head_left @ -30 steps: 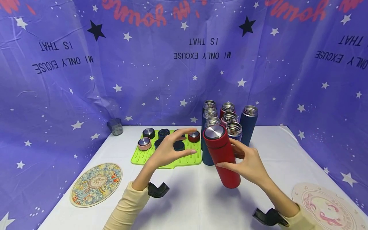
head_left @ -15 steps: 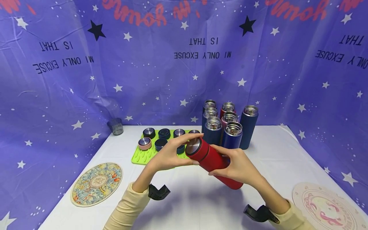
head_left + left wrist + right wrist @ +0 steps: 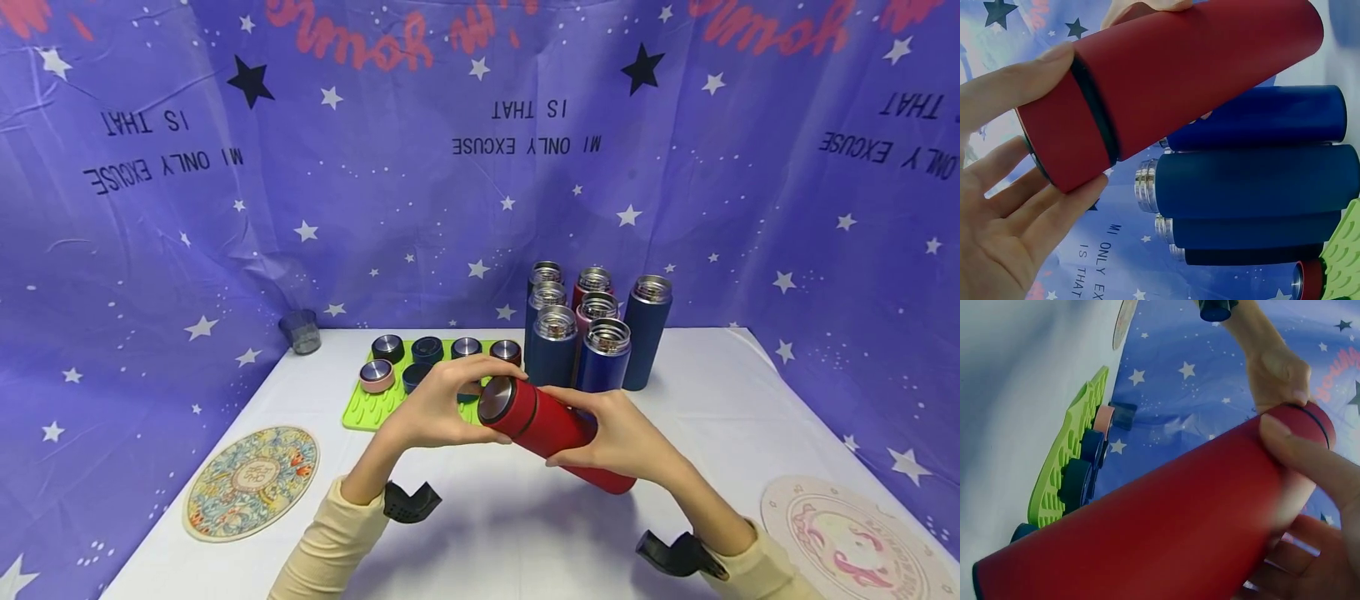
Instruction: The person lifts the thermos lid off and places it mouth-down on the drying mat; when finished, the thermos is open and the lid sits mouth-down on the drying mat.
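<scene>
A red thermos flask point(image 3: 553, 427) is held tilted above the table, its lid end pointing left and up toward me. My right hand point(image 3: 626, 435) grips the flask's body, thumb on the near side. At the other end, my left hand point(image 3: 435, 408) holds the red lid point(image 3: 1063, 128) between thumb and fingers. The lid has a steel disc on top and sits on the flask, with a dark ring at the seam. In the right wrist view, the flask point(image 3: 1147, 506) crosses most of the frame and hides part of the right fingers.
Several lidless flasks point(image 3: 553, 354) stand upright behind the right hand, mostly blue. A green mat point(image 3: 363, 414) bears several loose lids point(image 3: 377, 377). A grey glass point(image 3: 303, 332) stands at the back left. Round placemats lie left point(image 3: 251, 483) and right point(image 3: 851, 533).
The red flask has tipped over to the left from a steeper pose. My left hand has come onto its lid and taken hold; over the last half second both hands have barely shifted.
</scene>
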A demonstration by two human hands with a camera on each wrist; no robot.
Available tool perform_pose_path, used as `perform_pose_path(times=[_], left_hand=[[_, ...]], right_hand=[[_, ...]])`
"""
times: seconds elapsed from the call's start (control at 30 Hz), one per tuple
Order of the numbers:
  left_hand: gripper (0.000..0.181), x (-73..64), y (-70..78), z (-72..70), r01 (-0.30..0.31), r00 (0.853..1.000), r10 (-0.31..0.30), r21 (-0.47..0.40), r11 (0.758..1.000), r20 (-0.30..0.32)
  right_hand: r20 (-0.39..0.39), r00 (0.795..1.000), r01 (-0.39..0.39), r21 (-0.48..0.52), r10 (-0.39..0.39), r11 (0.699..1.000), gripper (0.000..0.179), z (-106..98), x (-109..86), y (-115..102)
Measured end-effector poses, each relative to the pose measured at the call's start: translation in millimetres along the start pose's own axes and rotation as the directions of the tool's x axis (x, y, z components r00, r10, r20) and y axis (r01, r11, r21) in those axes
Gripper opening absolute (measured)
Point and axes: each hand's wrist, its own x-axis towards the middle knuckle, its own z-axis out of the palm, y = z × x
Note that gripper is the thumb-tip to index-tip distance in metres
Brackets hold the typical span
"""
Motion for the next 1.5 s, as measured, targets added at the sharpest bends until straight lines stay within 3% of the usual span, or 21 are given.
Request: perform_pose_path(times=[0.2, 0.3, 0.43, 0.6, 0.67, 0.77, 0.93, 1.03, 1.13, 1.23, 1.33, 1.5], left_hand=[[0.064, -5.8, -24.0, 5.6, -0.049, 0.998, 0.047, -0.038, 0.998, -0.042], [0.064, -4.3, -19.8, 4.1, -0.068, 0.997, 0.064, -0.068, 0.995, -0.051], [0.062, 0.3, -1.7, -1.5, -0.062, 0.997, 0.059, -0.072, 0.995, -0.043], [0.064, -1.8, -1.4, -4.0, -0.048, 0.998, 0.046, -0.050, 0.998, -0.044], [0.064, -2.5, -0.4, -4.2, -0.022, 0.998, 0.020, -0.032, 0.999, -0.055], [0.061, -3.1, 1.8, -3.6, 0.063, 0.995, -0.064, -0.025, 0.998, -0.074], [0.058, -2.4, 2.8, -2.1, 0.212, 0.974, -0.215, -0.050, 0.976, -0.075], [0.058, -1.6, 3.0, -2.2, 0.241, 0.968, -0.244, -0.057, 0.969, -0.056], [0.061, -0.2, 2.5, -3.0, 0.204, 0.978, -0.206, -0.072, 0.976, -0.019], [0.063, 0.5, -1.2, -3.4, 0.114, 0.993, -0.113, -0.072, 0.991, 0.026], [0.062, -0.5, -8.5, -2.9, 0.036, 0.998, -0.033, -0.060, 0.998, 0.049], [0.062, -5.9, -31.0, 2.7, 0.004, 1.000, -0.003, -0.035, 0.999, 0.027]], right_hand=[[0.096, 0.995, -0.037, 0.200, 0.018, 0.979, 0.077, -7, -0.3, 9], [0.101, 0.995, -0.055, 0.282, 0.027, 0.958, 0.079, -9, -0.3, 9], [0.062, 0.998, -0.048, 0.270, 0.032, 0.962, 0.079, -8, -1.2, 6], [0.024, 1.000, -0.014, 0.208, 0.009, 0.978, 0.078, -5, -2.2, 0], [0.003, 1.000, 0.001, 0.180, -0.001, 0.984, 0.078, -4, -2.2, -1], [-0.052, 0.999, 0.016, 0.103, -0.010, 0.995, 0.078, -2, -2.3, -3], [-0.113, 0.993, 0.023, 0.012, -0.022, 1.000, 0.080, 1, -1.7, -3], [-0.124, 0.992, 0.028, -0.014, -0.030, 1.000, 0.081, 1, -1.2, -2], [-0.116, 0.993, 0.024, -0.032, -0.028, 0.999, 0.081, -2, -1.9, -2], [-0.079, 0.997, -0.001, 0.002, 0.001, 1.000, 0.081, -7, -3.2, -2], [-0.035, 0.999, -0.030, 0.048, 0.032, 0.998, 0.080, -11, -4.2, -1], [-0.019, 1.000, -0.020, 0.051, 0.021, 0.998, 0.078, -12, -3.7, 0]])
